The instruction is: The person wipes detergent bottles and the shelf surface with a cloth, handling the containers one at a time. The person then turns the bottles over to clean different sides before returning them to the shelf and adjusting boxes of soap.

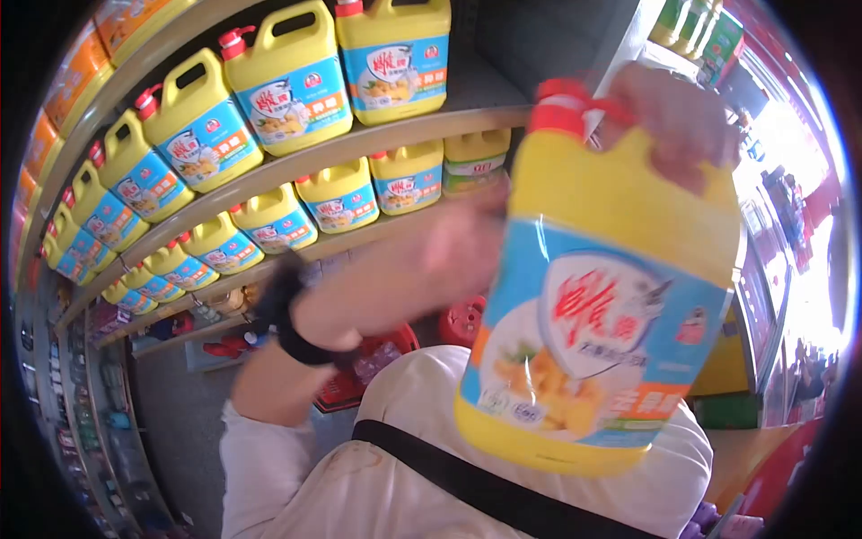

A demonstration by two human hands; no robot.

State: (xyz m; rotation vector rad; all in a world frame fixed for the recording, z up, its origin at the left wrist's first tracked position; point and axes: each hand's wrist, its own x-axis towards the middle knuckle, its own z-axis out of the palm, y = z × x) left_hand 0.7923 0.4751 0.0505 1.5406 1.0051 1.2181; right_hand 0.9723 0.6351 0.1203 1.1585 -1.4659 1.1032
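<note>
A large yellow jug [611,189] with a red pump cap and a blue label hangs close to the camera, tilted slightly. My right hand [678,117] is wrapped round the handle at its top, somewhat blurred. My left hand [462,238] reaches in from the left, with a black band on the wrist. It is beside the jug's left edge; its fingers are smeared by motion and partly hidden, so contact cannot be made out.
Similar yellow jugs [292,99] line the upper shelf [386,128], and another row of jugs [337,202] stands on the shelf below. Red baskets [395,346] are low behind my left forearm. Orange packages [76,67] sit at the upper left.
</note>
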